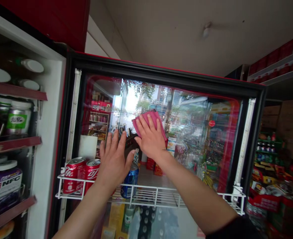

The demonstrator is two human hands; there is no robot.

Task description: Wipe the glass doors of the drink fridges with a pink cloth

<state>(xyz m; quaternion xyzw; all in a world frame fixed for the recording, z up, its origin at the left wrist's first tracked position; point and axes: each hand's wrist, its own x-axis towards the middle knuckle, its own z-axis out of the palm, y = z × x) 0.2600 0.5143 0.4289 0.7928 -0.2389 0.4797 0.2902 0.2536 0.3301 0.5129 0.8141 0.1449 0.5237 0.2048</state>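
Observation:
A pink cloth (162,127) lies against the glass pane (186,132) of an opened fridge door. My right hand (151,137) presses the cloth to the glass with its fingers laid over it. To the left, my left hand (115,159) has its fingers spread and holds nothing; it is at or close to the glass, and contact cannot be made out. Below it, a white wire door rack (156,196) carries red cans, one of them a red can (73,174) at the far left, and a blue can (130,181) partly behind my left hand.
The fridge's shelves on the left hold jars and bottles, including a purple NFC bottle (5,182). A black door frame (161,76) surrounds the pane. Packaged goods (265,179) are stacked at the right, and shelves (280,68) hang above them.

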